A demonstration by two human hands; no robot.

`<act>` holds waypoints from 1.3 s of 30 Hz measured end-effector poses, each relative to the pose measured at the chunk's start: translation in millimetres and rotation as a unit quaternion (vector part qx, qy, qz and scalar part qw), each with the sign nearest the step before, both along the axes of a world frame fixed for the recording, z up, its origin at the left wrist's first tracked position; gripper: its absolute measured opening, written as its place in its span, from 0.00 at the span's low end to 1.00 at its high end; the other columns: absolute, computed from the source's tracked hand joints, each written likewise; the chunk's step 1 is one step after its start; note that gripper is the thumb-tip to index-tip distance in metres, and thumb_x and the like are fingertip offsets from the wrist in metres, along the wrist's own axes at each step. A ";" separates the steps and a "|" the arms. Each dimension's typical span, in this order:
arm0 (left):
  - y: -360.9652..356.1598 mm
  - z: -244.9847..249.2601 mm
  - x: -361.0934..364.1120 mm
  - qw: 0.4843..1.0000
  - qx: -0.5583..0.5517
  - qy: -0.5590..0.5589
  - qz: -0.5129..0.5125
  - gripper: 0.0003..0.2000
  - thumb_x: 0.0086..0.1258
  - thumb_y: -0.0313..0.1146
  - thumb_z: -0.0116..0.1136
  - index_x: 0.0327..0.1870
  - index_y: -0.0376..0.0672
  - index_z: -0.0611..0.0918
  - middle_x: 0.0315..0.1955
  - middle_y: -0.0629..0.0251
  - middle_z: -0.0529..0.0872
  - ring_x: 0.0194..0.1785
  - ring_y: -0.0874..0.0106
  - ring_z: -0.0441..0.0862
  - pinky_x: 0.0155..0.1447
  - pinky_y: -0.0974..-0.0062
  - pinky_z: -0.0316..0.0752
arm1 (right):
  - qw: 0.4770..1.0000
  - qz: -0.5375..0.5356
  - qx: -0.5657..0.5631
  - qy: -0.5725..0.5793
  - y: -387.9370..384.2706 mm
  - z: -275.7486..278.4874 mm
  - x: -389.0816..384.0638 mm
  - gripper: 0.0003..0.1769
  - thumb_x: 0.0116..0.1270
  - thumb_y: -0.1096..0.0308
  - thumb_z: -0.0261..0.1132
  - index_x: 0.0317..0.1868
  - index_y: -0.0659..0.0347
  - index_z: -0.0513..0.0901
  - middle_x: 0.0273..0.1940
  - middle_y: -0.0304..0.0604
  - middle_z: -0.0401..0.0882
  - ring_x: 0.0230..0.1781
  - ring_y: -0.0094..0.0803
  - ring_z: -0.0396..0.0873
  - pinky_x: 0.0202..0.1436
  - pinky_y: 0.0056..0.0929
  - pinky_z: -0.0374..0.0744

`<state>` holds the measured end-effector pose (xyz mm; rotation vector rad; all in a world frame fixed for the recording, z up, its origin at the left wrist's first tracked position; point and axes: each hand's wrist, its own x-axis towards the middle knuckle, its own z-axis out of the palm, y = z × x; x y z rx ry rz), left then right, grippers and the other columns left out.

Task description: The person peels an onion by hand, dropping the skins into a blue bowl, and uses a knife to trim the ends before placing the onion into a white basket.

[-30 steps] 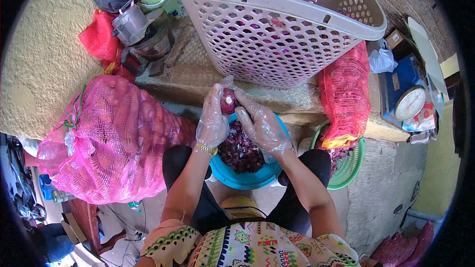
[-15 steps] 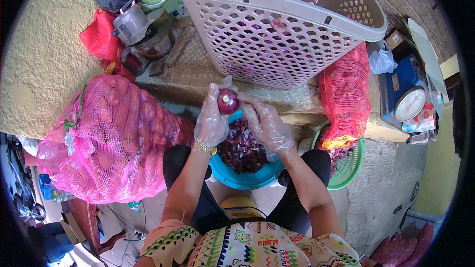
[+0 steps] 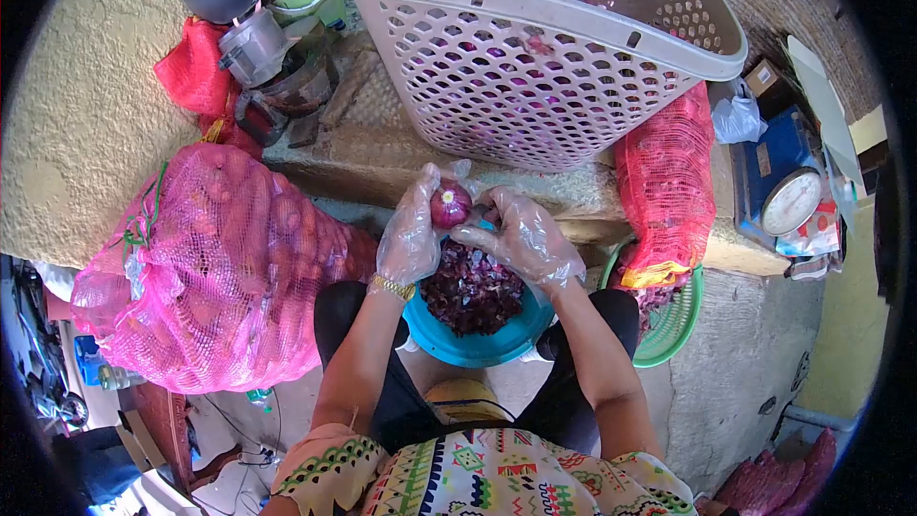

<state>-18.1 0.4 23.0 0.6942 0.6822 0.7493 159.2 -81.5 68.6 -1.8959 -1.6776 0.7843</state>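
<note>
A round purple-red onion [image 3: 451, 204] sits mid-frame, grasped between the plastic-gloved left hand [image 3: 411, 234] and right hand [image 3: 523, 239], above a blue plastic bowl [image 3: 478, 347] of dark peels, just below the beige perforated laundry-style basket [image 3: 535, 57].

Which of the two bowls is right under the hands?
The blue basin, holding purple onion peels; the green basket sits off to the right, under a red mesh sack.
</note>
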 end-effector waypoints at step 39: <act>-4.3 0.6 3.5 0.989 0.120 0.080 -0.003 0.29 0.91 0.57 0.45 0.60 0.36 0.83 0.61 0.53 0.88 0.61 0.67 0.86 0.72 0.64 0.79 | 0.997 0.043 0.068 -0.019 -0.4 -21.9 0.3 0.34 0.70 0.35 0.73 0.43 0.66 0.89 0.33 0.62 0.87 0.38 0.61 0.86 0.45 0.53 0.81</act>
